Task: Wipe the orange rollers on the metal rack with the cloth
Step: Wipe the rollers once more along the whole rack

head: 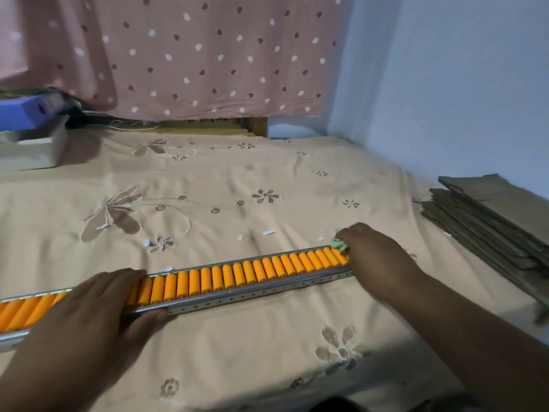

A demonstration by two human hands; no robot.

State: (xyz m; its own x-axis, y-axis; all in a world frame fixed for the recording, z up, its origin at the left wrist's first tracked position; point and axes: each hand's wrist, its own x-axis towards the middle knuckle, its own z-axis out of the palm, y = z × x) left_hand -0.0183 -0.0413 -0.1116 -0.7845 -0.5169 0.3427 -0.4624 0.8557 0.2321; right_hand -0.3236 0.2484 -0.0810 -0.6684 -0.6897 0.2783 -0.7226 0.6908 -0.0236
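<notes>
A long metal rack (267,288) lies across the bed from lower left to right, filled with a row of several orange rollers (237,275). My left hand (89,310) clamps the rack near its left part, fingers over the rollers and thumb on the front rail. My right hand (377,251) presses a small pale green cloth (338,243) onto the rollers at the rack's right end. Most of the cloth is hidden under that hand.
The rack rests on a beige embroidered bedsheet (237,188) with small white paper scraps (269,232). A stack of brown cardboard sheets (490,224) lies at the right. White and blue boxes (32,135) sit at the far left. A pink dotted curtain (193,55) hangs behind.
</notes>
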